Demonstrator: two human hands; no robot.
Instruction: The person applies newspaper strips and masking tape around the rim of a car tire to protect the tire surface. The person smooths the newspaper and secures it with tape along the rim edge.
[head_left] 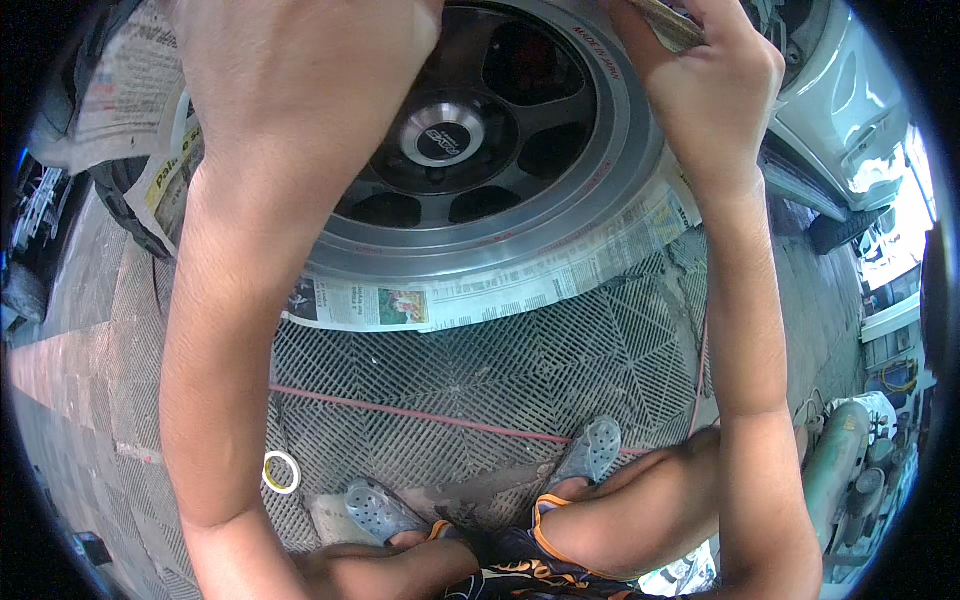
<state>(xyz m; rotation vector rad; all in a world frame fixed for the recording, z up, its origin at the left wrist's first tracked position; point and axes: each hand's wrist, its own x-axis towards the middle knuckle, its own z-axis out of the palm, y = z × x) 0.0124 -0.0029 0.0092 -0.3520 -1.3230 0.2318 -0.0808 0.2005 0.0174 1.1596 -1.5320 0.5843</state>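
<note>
My right hand (715,85) pinches a thin tan piece (668,22) between thumb and fingers, up by the wheel's edge. My left hand (310,75) reaches over the other side; its fingertips leave the view, so I can't tell how that grip stands. The wheel (470,178) lies between my forearms, grey-lipped and dark-spoked, with newspaper (520,300) curving around its near edge. If a wrist drags across that paper, I judge it could tear or lift. If my pinch slackens, the piece could slip and scuff the lip. A tape roll (294,470) lies on the patterned floor (500,370), near a red line (430,413).
</note>
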